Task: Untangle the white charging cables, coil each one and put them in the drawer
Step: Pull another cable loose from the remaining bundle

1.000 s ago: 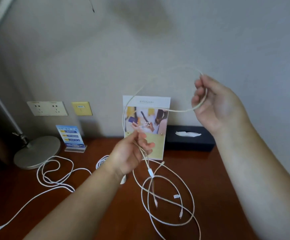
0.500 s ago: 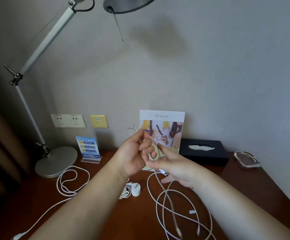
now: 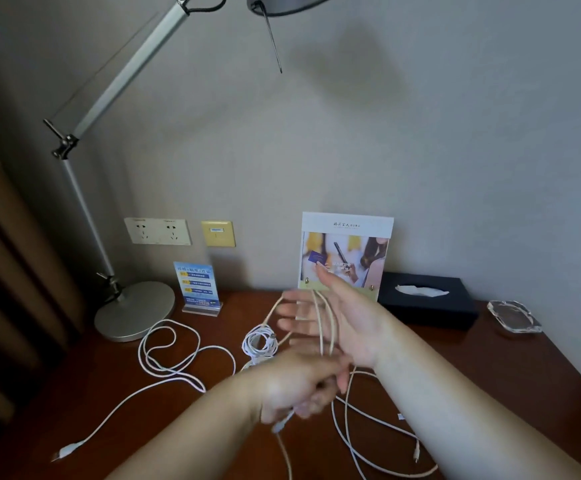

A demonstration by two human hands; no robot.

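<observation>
A loose cable (image 3: 164,355) sprawls on the table (image 3: 109,375) by a small coil (image 3: 259,342). The left hand (image 3: 296,386), blurred, curls its fingers round a cream cable (image 3: 321,337) whose loops cross the right hand (image 3: 355,323), its fingers spread wide.

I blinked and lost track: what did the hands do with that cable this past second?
The right hand, which had held a loop high, came down and opened flat; strands of the cable now cross its palm. The left hand dropped lower, still gripping the cable. The loose cable by the lamp base and the tissue box stayed put.
</observation>
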